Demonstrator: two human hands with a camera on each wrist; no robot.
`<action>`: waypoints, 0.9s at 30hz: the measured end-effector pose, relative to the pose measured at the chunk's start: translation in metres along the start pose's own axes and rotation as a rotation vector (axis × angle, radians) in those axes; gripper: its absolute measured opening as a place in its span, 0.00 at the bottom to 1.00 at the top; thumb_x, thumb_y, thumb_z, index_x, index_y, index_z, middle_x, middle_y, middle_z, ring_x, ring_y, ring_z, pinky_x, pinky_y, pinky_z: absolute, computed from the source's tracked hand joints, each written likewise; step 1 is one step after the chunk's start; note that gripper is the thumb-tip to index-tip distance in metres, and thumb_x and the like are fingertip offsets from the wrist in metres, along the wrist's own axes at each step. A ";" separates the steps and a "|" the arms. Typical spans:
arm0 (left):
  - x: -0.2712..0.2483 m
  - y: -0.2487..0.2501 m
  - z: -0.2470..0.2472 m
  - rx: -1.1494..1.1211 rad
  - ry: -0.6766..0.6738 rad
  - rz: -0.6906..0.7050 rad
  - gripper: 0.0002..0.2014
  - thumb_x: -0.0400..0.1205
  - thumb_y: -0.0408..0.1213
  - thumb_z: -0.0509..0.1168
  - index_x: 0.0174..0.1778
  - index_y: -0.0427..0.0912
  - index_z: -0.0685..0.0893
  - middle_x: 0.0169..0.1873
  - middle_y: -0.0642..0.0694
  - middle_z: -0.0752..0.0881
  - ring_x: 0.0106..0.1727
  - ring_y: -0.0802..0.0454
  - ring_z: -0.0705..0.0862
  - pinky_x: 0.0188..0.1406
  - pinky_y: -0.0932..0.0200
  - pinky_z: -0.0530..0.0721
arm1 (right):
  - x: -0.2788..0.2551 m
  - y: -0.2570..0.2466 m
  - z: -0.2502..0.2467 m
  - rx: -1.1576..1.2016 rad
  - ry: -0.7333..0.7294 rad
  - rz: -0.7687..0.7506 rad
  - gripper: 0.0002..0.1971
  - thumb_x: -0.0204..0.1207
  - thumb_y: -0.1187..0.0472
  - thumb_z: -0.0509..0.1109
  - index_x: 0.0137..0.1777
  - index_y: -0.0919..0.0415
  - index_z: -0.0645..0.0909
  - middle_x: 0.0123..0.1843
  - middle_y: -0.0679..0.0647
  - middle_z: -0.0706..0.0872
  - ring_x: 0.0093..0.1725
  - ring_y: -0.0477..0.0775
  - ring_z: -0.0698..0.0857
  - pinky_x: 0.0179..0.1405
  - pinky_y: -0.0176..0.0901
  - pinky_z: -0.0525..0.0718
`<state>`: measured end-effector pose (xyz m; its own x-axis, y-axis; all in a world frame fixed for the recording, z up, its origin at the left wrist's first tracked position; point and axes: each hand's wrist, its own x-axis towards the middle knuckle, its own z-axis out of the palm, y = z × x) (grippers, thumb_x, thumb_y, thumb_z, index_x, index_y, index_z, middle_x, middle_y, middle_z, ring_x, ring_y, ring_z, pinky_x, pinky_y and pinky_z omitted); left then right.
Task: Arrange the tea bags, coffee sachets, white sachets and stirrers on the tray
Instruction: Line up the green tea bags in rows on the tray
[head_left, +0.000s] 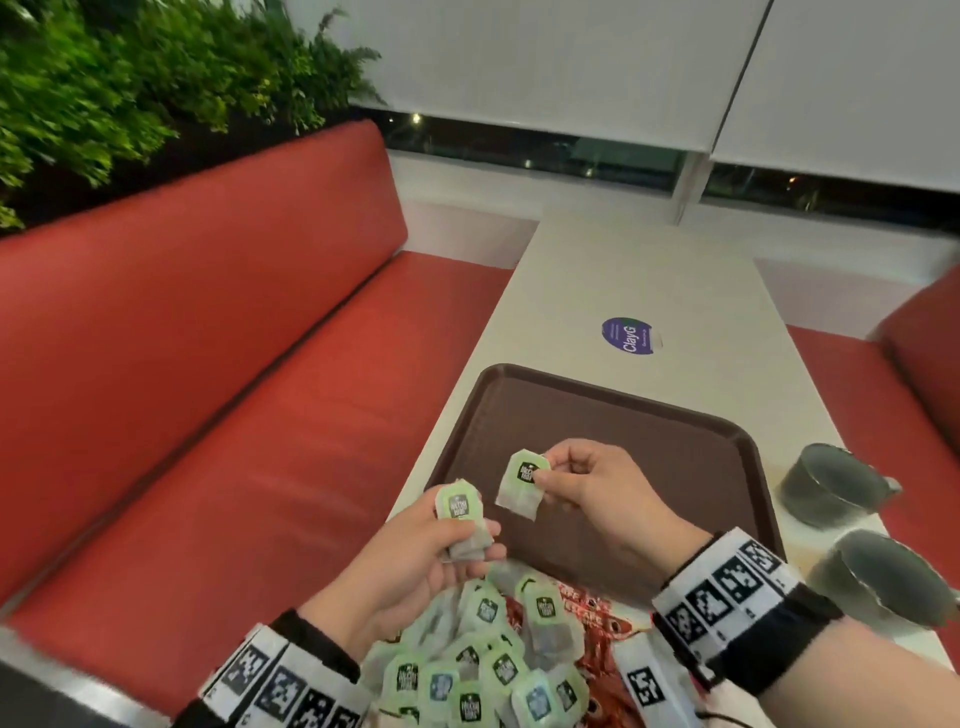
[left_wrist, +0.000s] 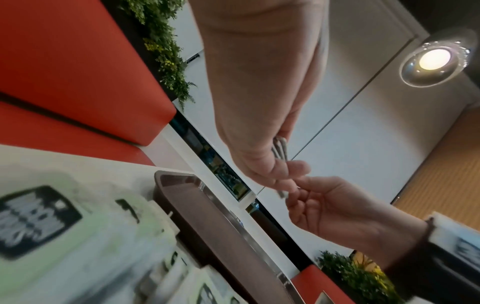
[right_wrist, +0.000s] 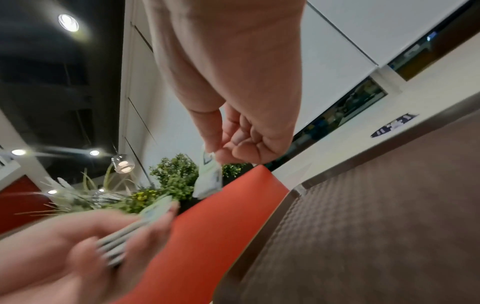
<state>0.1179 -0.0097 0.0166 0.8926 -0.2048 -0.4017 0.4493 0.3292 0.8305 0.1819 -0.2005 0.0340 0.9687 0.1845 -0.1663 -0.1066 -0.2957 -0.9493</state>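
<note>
— Head view first: what are the hands doing?

— Both are up over the near left part of the brown tray (head_left: 675, 431). The right hand (head_left: 597, 493) pinches a single tea bag (head_left: 521, 483) by its green tag, thumb and forefinger closed on it, so the bag hangs in the air above the tray floor and touches nothing else.

— And the left one?

— The left hand (head_left: 415, 561) grips a small stack of tea bags (head_left: 462, 519), thumb on top and fingers curled underneath. It hovers at the tray's near left corner, just left of the single bag. The right wrist view shows several bags edge-on in that stack; I cannot count them, as it is blurred.

— Where is the rest of the stock?

— A loose pile of tea bags (head_left: 493, 660) lies on the table at the near edge, below the left hand. Red coffee sachets (head_left: 597, 623) show partly under and to the right of that pile. Whether white sachets or stirrers lie there too, I cannot tell.

— Anything on the tray?

— Its visible floor is bare brown texture; the part under the hands is hidden.

— What else stands on the table (head_left: 623, 270)?

— Two dark metal cups (head_left: 831, 483), one nearer than the other, to the right of the tray, and a round purple sticker (head_left: 627, 336) beyond the tray's far edge. A red bench (head_left: 208, 364) runs along the left, with green plants (head_left: 130, 78) behind it.
</note>
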 end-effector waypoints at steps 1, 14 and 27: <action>0.005 0.002 -0.006 -0.028 0.008 -0.002 0.12 0.84 0.22 0.55 0.61 0.36 0.76 0.48 0.32 0.87 0.42 0.42 0.89 0.32 0.59 0.85 | 0.019 -0.002 -0.002 -0.023 0.030 -0.007 0.05 0.73 0.69 0.73 0.37 0.61 0.84 0.27 0.52 0.83 0.26 0.44 0.77 0.27 0.32 0.74; 0.030 -0.003 -0.050 -0.065 0.084 -0.009 0.15 0.80 0.20 0.64 0.61 0.35 0.75 0.47 0.28 0.89 0.42 0.31 0.90 0.23 0.55 0.85 | 0.230 0.015 0.008 -0.352 0.287 0.110 0.07 0.70 0.68 0.73 0.34 0.57 0.83 0.40 0.57 0.86 0.45 0.58 0.85 0.51 0.50 0.85; 0.044 -0.007 -0.064 -0.090 0.192 0.003 0.10 0.80 0.21 0.64 0.55 0.35 0.78 0.35 0.35 0.90 0.36 0.35 0.90 0.22 0.58 0.86 | 0.269 0.024 0.020 -0.614 0.298 0.202 0.11 0.77 0.65 0.69 0.58 0.62 0.85 0.61 0.59 0.86 0.61 0.61 0.83 0.58 0.43 0.79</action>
<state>0.1565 0.0379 -0.0318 0.8810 -0.0271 -0.4723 0.4402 0.4125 0.7975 0.4355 -0.1395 -0.0391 0.9728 -0.1680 -0.1596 -0.2298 -0.7878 -0.5714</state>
